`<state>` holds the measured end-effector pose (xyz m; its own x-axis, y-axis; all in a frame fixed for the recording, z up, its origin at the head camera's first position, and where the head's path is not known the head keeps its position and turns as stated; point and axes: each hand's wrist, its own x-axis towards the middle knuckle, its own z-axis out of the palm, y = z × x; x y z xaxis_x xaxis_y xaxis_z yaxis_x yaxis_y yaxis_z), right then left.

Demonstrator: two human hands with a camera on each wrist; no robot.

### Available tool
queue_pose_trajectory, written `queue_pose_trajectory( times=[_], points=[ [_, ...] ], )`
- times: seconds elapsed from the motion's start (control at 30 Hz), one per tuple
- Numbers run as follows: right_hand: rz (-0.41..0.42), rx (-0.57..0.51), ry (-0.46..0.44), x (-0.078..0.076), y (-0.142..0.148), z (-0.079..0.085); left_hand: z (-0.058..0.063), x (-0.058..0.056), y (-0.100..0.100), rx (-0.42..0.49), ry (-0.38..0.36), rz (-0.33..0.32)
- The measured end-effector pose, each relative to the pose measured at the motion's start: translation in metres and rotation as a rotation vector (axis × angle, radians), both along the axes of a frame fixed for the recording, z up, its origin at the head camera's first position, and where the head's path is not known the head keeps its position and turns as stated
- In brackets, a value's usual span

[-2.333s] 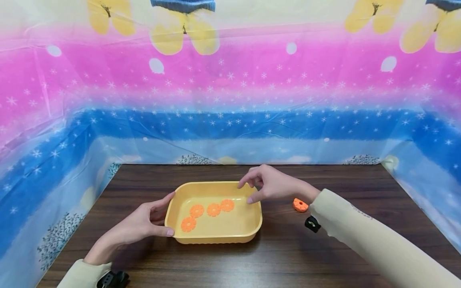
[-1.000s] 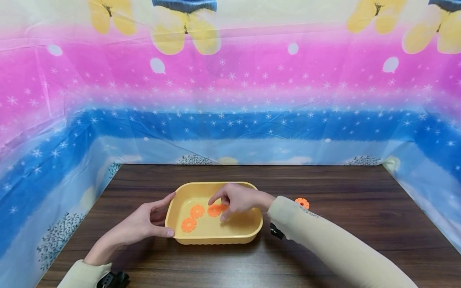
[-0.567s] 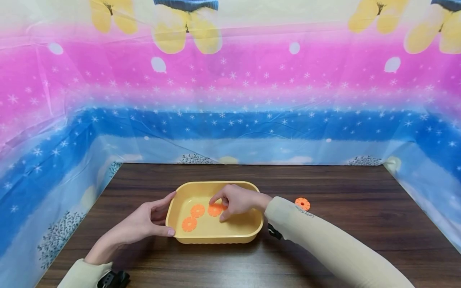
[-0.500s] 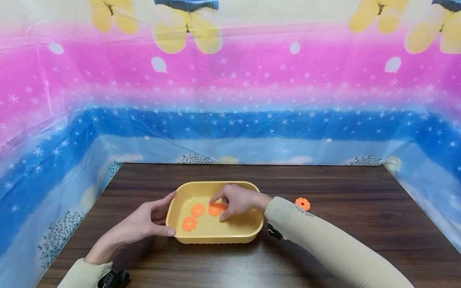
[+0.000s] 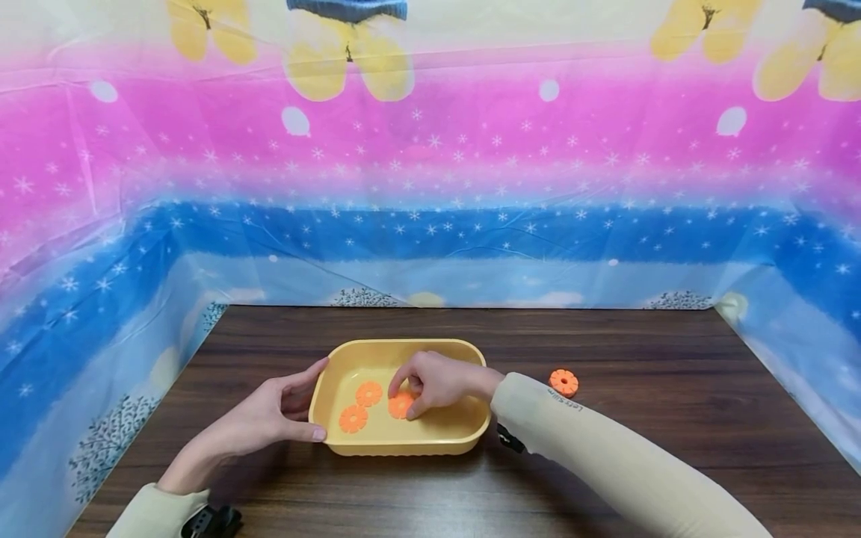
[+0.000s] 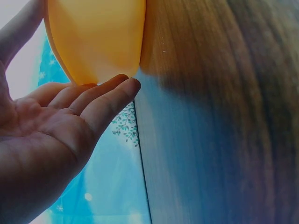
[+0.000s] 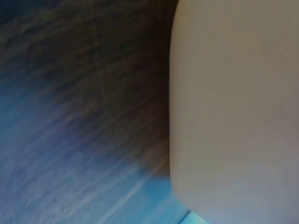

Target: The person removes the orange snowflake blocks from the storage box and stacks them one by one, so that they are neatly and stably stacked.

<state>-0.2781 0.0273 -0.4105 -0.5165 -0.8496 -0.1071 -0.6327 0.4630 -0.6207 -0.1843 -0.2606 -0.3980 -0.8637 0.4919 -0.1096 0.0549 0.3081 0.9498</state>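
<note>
A yellow plastic basin [image 5: 403, 450] stands on the table with orange notched discs inside. My left hand [image 5: 276, 407] rests against its left end, thumb at the near corner and forefinger at the far corner. In the left wrist view its fingers lie almost straight against the basin wall [image 6: 98, 37]. My right hand [image 5: 437, 381] reaches over the right rim and pinches an orange disc [image 5: 400, 406] between thumb and forefinger. To the left lie two more discs, a farther one [image 5: 368, 394] and a nearer one [image 5: 353, 419]. Another disc seen earlier is hidden behind the right hand.
Outside the basin, one orange disc [image 5: 563, 382] lies on the dark wooden table [image 5: 430, 501], beside the right sleeve. A printed cloth [image 5: 430, 224] hangs around the back and sides. Close up, a pale smooth surface [image 7: 233, 112] fills much of the right wrist view.
My right hand has come from the basin's right rim in to the discs. Its fingers have closed on one, which now sits slightly nearer me. The left hand has stayed in place.
</note>
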Motion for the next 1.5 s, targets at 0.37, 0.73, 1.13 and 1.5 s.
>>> queue_pose_trajectory(
  times=[0.37, 0.73, 1.13, 1.5],
  points=[
    [0.014, -0.027, -0.013, 0.0048, -0.0038, 0.0014, 0.0001, 0.0005, 0.0003, -0.007, 0.0, -0.002],
    [0.022, -0.026, -0.003, 0.0015, -0.0006, 0.001, 0.0, 0.0004, 0.0, -0.008, 0.003, 0.005],
    [0.011, -0.016, -0.007, 0.0025, -0.0013, 0.0012, 0.0007, 0.0004, 0.0001, -0.018, -0.003, 0.007],
    [0.001, -0.041, 0.028, 0.0016, -0.0017, -0.0008, -0.0001, 0.0, 0.0002, -0.012, 0.002, 0.002]
  ],
)
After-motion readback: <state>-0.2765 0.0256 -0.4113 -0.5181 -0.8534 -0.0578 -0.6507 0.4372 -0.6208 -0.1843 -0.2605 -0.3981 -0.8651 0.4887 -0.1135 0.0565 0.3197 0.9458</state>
